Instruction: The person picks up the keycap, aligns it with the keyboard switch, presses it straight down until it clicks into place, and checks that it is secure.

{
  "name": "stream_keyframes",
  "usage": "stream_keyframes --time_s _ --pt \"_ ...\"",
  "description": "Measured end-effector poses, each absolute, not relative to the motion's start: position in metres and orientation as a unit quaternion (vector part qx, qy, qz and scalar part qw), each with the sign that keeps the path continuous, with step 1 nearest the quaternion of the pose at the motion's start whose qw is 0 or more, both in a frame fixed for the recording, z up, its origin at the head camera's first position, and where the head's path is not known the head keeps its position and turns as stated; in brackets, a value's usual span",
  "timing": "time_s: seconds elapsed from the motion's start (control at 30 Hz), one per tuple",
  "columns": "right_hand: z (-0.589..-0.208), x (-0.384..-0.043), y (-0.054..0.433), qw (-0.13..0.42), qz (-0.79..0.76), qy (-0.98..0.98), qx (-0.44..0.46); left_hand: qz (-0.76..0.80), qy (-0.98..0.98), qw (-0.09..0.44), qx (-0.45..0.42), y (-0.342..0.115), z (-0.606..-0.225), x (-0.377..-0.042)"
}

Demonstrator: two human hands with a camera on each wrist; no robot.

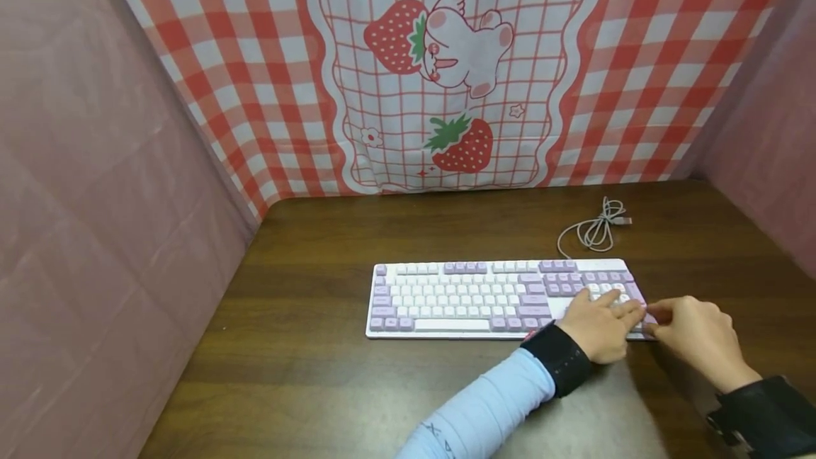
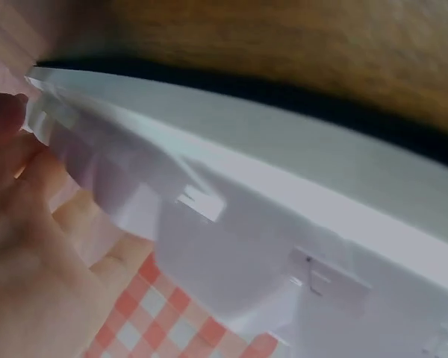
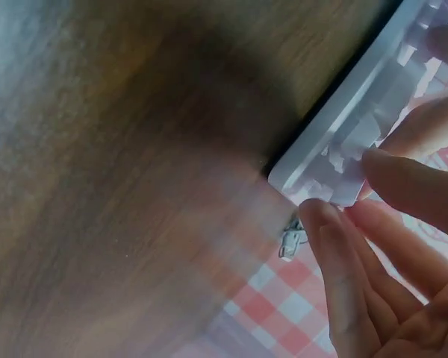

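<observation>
A white and lilac keyboard lies on the wooden table, its cable at the back. My left hand rests over the number pad with its fingers spread and fairly straight. At the keyboard's right end, my right hand has thumb and index finger at the front corner, pinching a lilac keycap. Fingertips of both hands come close together there in the right wrist view. Up close in the left wrist view, the keyboard's front edge runs past the left hand, which covers part of the number pad.
Behind the keyboard's right half lies a bundled grey USB cable. A red-and-white checked cloth with strawberries hangs at the back. Pink cloth hangs on the left side, with more on the right. The brown table extends in front.
</observation>
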State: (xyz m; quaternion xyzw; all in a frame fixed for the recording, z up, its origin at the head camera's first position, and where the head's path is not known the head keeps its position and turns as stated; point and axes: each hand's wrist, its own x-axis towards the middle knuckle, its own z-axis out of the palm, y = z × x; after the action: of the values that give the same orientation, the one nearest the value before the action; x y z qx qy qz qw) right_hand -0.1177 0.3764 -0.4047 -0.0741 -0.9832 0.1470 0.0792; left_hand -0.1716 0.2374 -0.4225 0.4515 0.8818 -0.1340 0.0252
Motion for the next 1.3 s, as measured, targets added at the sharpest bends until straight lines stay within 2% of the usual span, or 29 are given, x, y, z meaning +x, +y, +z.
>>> stream_keyframes --time_s 0.2,0.53,0.63,1.1,1.3 --pt "-0.403 -0.122 0.379 0.062 0.149 -0.985 -0.064 -0.131 0.885 0.021 0.447 0.237 -0.424 -0.171" --pt "-0.395 -0.125 0.381 -0.027 0.138 -0.985 -0.097 -0.147 0.884 -0.003 0.443 0.238 -0.423 -0.169" --pt "-0.396 -0.123 0.382 -0.038 0.133 -0.986 -0.095 -0.151 0.884 -0.003 0.442 0.239 -0.422 -0.168" --pt "-0.398 -0.123 0.379 -0.042 0.116 -0.989 -0.083 -0.158 0.88 -0.01 0.447 0.24 -0.427 -0.167" --pt "-0.405 -0.119 0.372 -0.006 0.085 -0.995 -0.043 -0.168 0.882 -0.006 0.44 0.24 -0.427 -0.168"
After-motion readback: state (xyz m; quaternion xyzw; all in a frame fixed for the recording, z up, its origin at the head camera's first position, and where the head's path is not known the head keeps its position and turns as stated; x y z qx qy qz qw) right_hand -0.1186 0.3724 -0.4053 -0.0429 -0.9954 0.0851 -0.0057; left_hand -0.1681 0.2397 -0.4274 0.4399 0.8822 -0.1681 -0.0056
